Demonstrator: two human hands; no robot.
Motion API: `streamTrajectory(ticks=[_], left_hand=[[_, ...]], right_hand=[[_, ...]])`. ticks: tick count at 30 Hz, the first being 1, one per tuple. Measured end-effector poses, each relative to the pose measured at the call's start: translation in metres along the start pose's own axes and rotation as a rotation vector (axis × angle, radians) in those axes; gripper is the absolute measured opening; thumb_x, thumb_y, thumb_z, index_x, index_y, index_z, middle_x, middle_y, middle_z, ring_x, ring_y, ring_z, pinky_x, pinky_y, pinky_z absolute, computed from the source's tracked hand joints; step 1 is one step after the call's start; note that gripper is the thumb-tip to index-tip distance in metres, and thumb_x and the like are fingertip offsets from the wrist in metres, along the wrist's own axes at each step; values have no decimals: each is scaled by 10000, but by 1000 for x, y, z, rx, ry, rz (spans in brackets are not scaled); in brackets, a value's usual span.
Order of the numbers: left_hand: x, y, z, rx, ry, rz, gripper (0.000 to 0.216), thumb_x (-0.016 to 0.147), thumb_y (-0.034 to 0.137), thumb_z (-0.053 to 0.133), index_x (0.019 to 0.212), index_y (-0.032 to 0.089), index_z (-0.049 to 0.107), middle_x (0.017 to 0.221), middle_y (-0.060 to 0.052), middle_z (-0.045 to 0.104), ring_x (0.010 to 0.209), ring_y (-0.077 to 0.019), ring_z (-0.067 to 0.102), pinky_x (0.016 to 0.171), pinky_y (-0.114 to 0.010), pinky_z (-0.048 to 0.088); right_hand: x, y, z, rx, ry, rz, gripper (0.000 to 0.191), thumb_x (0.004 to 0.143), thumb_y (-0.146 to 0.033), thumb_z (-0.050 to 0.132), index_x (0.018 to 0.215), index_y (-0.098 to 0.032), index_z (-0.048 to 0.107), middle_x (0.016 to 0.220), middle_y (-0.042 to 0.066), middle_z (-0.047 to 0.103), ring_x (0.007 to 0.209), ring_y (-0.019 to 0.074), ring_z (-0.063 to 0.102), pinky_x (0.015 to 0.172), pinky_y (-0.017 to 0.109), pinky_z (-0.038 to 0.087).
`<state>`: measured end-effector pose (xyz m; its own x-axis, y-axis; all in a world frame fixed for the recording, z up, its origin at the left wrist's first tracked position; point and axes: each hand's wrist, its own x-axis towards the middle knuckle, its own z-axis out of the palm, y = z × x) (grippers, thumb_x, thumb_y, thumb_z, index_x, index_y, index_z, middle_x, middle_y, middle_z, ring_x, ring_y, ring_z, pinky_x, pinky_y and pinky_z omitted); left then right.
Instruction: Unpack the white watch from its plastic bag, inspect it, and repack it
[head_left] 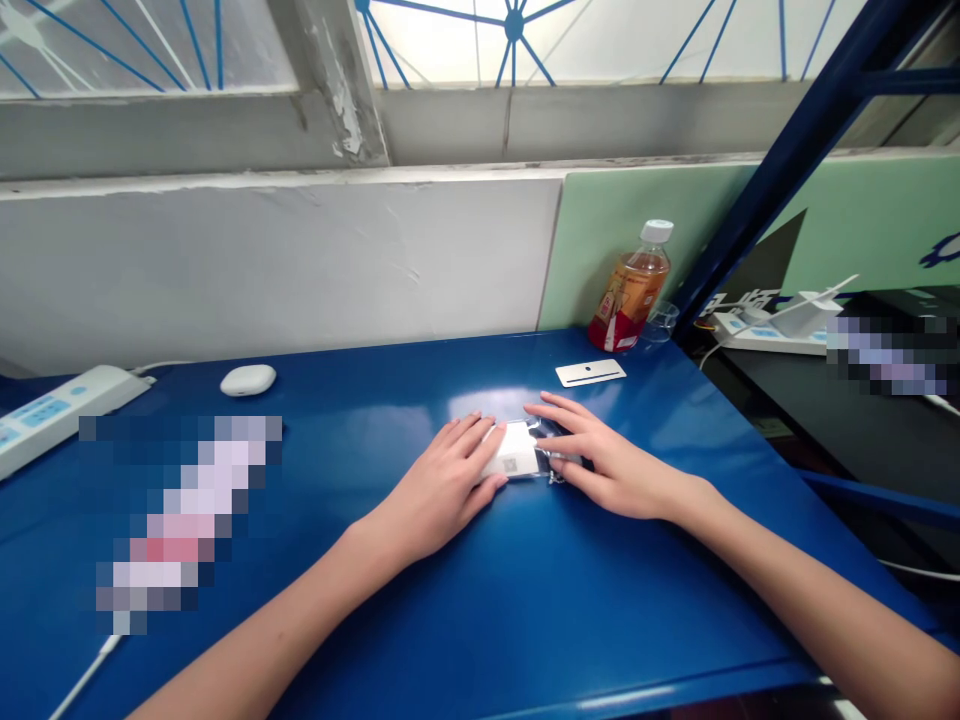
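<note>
Left hand [442, 487]: palm down, fingers extended, thumb a bit apart; not closed on anything. Index finger and thumb lie on the left end of a small packet [519, 450].
Right hand [616, 462]: open, fingers spread wider, reaching in from the right over the packet's right end. Fingertips on or just above its clear, shiny edge; can't tell how hard they press, or whether anything is pinched there.

Key relation: packet sits between the two sets of fingertips, flat on the blue desk [525, 610], long axis roughly left-right, so one hand at each end. Neither hand clearly nearer; left covers its own end, right overlaps the other. White face up, small printed square near its lower edge. Contents unclear.

Outward: white slotted card [591, 373] lies beyond the right hand, apart from it. Capped drink bottle [631, 292] stands behind that, clear round container [661, 322] just beside it. Far left: white rounded case [248, 380], power strip [56, 410], and a pixelated object [180, 505] with a white cable [82, 675] at its near end.
</note>
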<state>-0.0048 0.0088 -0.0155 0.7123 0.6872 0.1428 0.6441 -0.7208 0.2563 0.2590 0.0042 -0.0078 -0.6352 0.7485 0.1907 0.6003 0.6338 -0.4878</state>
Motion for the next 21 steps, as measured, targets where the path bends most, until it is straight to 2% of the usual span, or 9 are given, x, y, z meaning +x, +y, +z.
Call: streamTrajectory(ticks=[3, 9, 13, 16, 21], left_hand=[[1, -1, -1, -6, -62, -22, 517, 1050, 380, 383, 1511, 146, 369, 1577, -162, 380, 1495, -300, 274, 1193, -517, 287], [1, 2, -4, 16, -118, -43, 555, 1067, 421, 304, 1552, 151, 311, 1625, -127, 271, 1525, -277, 163, 1221, -519, 210], [1, 3, -7, -6, -148, -56, 542, 1083, 405, 230, 1570, 172, 274, 1637, -95, 239, 1529, -250, 142, 1231, -498, 190], [2, 4, -7, -3, -144, -65, 532, 1083, 391, 233, 1561, 166, 297, 1632, -95, 256, 1528, -249, 148, 1230, -496, 194], [2, 5, -4, 35, -134, -63, 537, 1081, 389, 243, 1554, 146, 314, 1633, -98, 265, 1530, -260, 139, 1229, -490, 195]], right_hand=[[1, 0, -1, -23, 44, 28, 243, 924, -162, 532, 1033, -191, 747, 1469, 123, 535, 1486, 370, 278, 1126, 597, 387], [1, 5, -5, -225, 251, 42, 272, 923, -153, 501, 1033, -132, 749, 1268, 155, 669, 1379, 378, 438, 1092, 571, 434], [1, 10, -8, -238, 224, 101, 260, 940, -183, 511, 884, -146, 762, 1134, 134, 731, 1250, 359, 558, 1017, 523, 506], [2, 9, -9, -138, 208, 103, 222, 941, -204, 540, 944, -168, 759, 1134, 108, 738, 1226, 316, 583, 1018, 477, 511], [3, -1, -9, 24, 185, 19, 228, 965, -241, 541, 1083, -170, 722, 1140, 98, 746, 1176, 258, 634, 1007, 411, 520]])
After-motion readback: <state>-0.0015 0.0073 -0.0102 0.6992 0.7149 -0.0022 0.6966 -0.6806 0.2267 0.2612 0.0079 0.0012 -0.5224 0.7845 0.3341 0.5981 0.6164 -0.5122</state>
